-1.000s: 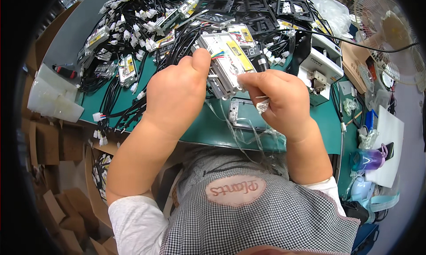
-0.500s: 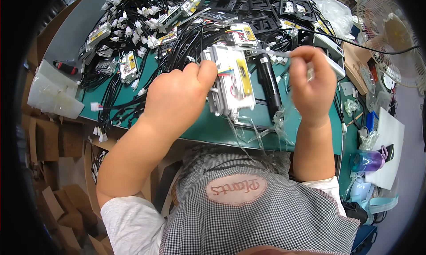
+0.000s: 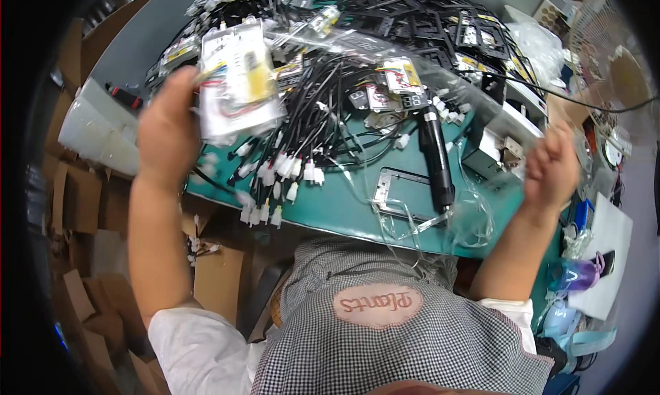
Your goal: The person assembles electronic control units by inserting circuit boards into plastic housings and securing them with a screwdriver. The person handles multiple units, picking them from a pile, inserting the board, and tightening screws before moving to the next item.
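Observation:
My left hand [image 3: 168,130] is raised at the left of the bench, closed round the edge of a stack of white-and-grey electronic modules [image 3: 234,110]. The top module carries a yellow part and thin coloured wires. A wide clear plastic strip [image 3: 474,96] stretches from beside the stack across the bench toward my right hand [image 3: 552,165]. That hand is closed with fingers curled, at the strip's far right end. Beneath the strip lie black cables with white connectors [image 3: 282,168], a few loose modules [image 3: 402,77] and a black pen-shaped electric screwdriver [image 3: 434,161].
A thin dark rectangular frame [image 3: 379,187] and tangled clear strips [image 3: 474,220] lie near the bench's front edge. Black plastic frames [image 3: 412,24] pile up at the back. To the right are a white box [image 3: 485,151] and a fan [image 3: 615,58]; cardboard boxes [image 3: 79,202] stand lower left.
My left hand has carried the module stack left and up. My right hand has moved right and slightly down, so the clear strip now spans a much longer, wider stretch.

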Action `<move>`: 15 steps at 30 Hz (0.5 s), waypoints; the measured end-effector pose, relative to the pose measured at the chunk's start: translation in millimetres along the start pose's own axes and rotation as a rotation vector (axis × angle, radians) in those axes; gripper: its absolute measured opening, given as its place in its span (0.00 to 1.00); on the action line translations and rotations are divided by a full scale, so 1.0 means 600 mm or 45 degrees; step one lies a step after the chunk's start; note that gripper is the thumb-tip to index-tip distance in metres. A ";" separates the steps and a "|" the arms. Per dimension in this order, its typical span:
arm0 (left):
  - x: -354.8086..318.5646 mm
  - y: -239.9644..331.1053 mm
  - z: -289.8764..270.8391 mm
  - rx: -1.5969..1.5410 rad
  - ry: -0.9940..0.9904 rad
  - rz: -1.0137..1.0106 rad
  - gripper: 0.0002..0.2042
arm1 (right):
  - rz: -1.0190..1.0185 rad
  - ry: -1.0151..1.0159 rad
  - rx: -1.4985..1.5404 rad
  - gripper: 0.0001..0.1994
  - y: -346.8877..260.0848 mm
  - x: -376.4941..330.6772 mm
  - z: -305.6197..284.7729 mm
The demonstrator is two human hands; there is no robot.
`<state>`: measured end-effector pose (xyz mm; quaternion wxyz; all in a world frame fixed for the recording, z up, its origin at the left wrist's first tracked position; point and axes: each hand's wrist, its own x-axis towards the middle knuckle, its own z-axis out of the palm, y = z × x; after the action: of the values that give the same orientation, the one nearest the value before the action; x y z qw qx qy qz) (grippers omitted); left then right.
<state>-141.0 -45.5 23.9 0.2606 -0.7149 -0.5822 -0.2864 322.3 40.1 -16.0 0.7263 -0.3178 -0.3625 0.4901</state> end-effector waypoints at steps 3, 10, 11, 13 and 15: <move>-0.024 -0.138 -0.057 0.263 -0.164 -0.026 0.17 | -0.172 0.215 0.006 0.08 -0.058 0.023 -0.087; -0.177 -0.398 -0.147 0.533 -0.462 -0.850 0.14 | -0.242 0.832 -0.056 0.06 -0.130 0.090 -0.435; -0.210 -0.426 -0.165 0.615 -0.510 -0.934 0.15 | -0.251 0.995 -0.124 0.06 -0.131 0.092 -0.460; -0.256 -0.458 -0.207 0.780 -0.582 -1.115 0.16 | -0.304 1.063 -0.213 0.07 -0.133 0.073 -0.476; -0.279 -0.457 -0.222 0.963 -0.689 -1.389 0.17 | -0.385 1.049 -0.283 0.07 -0.135 0.048 -0.438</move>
<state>-451.1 -202.7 8.7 0.1567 -0.2286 -0.9603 0.0326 588.8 13.8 -84.1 0.8349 -0.5058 -0.1358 0.1691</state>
